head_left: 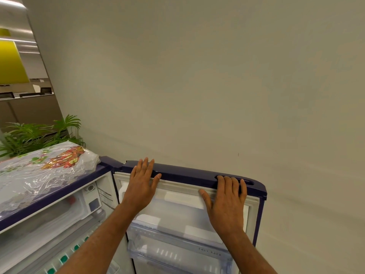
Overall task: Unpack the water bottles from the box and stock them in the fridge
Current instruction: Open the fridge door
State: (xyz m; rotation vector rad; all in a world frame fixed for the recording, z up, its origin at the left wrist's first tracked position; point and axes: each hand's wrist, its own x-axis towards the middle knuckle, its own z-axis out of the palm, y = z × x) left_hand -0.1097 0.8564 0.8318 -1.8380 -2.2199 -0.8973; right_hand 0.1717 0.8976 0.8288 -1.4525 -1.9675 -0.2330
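Head-camera view looking down at a dark purple fridge (59, 191) standing against a plain beige wall (197, 76). The fridge body is at the near left, and its door (187, 175) is swung open to the right with the white inner side facing the viewer. The person's left hand (141, 184) lies flat on the door's top edge, fingers straight and together, grasping nothing. The right hand (227, 200) rests further right on the same edge, thumb spread over the white seal, with its straight fingers reaching a dark handle recess (248, 182); it also grasps nothing. Clear door shelves (177, 252) sit below the hands. Inside the fridge body, at the near left, is a row of small green caps (64, 259), too blurred to identify. A flowered cover in shiny plastic (39, 171) lies on the fridge top, with leafy green plants (35, 133) behind it at the far left.
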